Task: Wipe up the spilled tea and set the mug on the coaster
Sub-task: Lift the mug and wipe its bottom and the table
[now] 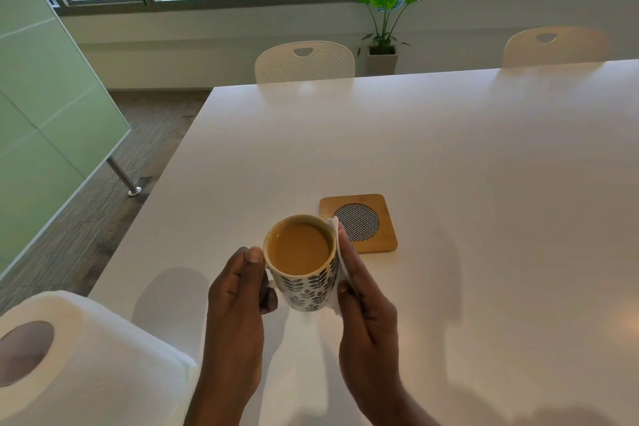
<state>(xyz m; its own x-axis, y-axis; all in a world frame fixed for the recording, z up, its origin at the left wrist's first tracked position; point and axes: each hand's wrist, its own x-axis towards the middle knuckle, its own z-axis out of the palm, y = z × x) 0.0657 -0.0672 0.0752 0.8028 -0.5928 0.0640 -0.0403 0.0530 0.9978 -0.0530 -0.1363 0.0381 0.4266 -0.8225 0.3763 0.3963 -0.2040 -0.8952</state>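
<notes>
A white mug (306, 289) with a dark leaf pattern, full of milky tea, is held above the white table (449, 149). My left hand (238, 290) grips its handle side. My right hand (363, 290) presses a folded white paper towel (340, 264) flat against the mug's right wall. A square wooden coaster (387, 235) with a round woven centre lies on the table just behind and right of the mug, bare. I see no spilled tea on the tabletop.
A large roll of paper towel (79, 363) stands at the near left corner. Two white chairs (304, 62) (553, 47) sit at the table's far edge. A potted plant (382, 24) is by the window. The table's left edge drops to the floor.
</notes>
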